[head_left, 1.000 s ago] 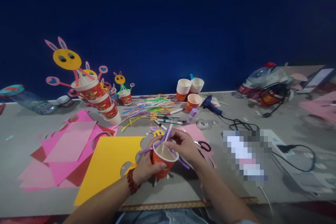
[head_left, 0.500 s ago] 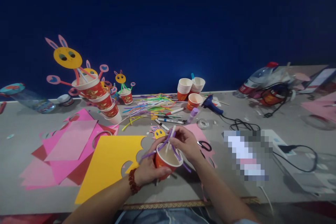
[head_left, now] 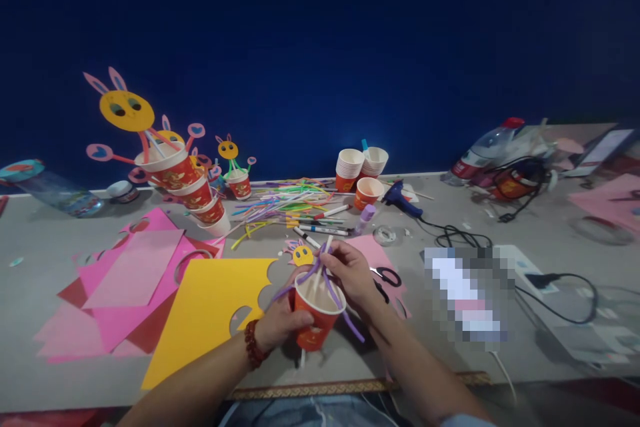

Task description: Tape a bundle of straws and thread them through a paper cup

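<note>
My left hand (head_left: 280, 319) is wrapped round the side of a red paper cup (head_left: 319, 328) with a white rim, its thumb across the front. The cup stands tilted a little toward me, above the table. Inside it a white straw (head_left: 317, 280) rises past the rim, and a white end shows under the base. Purple pipe cleaners (head_left: 354, 327) run through the cup and stick out at both sides. Over the rim, my right hand (head_left: 354, 272) pinches the straw and the purple strands near the top. Its fingertips partly hide the join.
Yellow card (head_left: 210, 307) and pink sheets (head_left: 135, 267) lie left. Ahead are loose pipe cleaners (head_left: 295, 197), markers (head_left: 323, 229) and a bunny face (head_left: 302, 254). Scissors (head_left: 389, 276), a glue gun (head_left: 400, 200) and a corded power strip (head_left: 545, 280) lie right. Stacked cups (head_left: 173, 170) lean left.
The cup has tipped more upright, so more of its red front and the white end below show. My left thumb sits higher on the cup. My right hand still pinches the straw.
</note>
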Tool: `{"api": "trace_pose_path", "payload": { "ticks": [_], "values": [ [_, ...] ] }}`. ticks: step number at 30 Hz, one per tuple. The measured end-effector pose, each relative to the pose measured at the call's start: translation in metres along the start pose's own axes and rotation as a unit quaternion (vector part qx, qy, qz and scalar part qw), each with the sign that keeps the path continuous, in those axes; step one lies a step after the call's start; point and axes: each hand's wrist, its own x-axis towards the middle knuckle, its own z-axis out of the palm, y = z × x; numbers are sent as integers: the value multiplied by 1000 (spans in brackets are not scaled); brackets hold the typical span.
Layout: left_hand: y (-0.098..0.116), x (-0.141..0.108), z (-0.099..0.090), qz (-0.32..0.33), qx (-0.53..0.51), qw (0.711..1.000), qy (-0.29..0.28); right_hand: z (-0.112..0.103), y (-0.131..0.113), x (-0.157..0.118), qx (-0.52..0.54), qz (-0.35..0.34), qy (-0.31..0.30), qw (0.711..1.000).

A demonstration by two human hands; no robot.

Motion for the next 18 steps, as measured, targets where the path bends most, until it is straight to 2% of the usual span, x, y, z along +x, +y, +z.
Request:
{"api": "trace_pose_path", "payload": {
  "ticks": [3, 7, 14, 18],
  "values": [
    [1, 0, 2, -2, -12, 1000, 0, 3, 4, 2, 4, -4, 21, 1000],
    [5, 1, 3, 58, 37, 997, 20, 2, 3, 1, -18, -18, 17, 1000],
    [15, 3, 7, 64, 92, 993, 21, -6, -10, 0, -132, -54, -136, 980],
    [16, 5, 4, 58, 79, 995, -13, -10, -10, 0, -81, -20, -171, 982]
  ]
}}
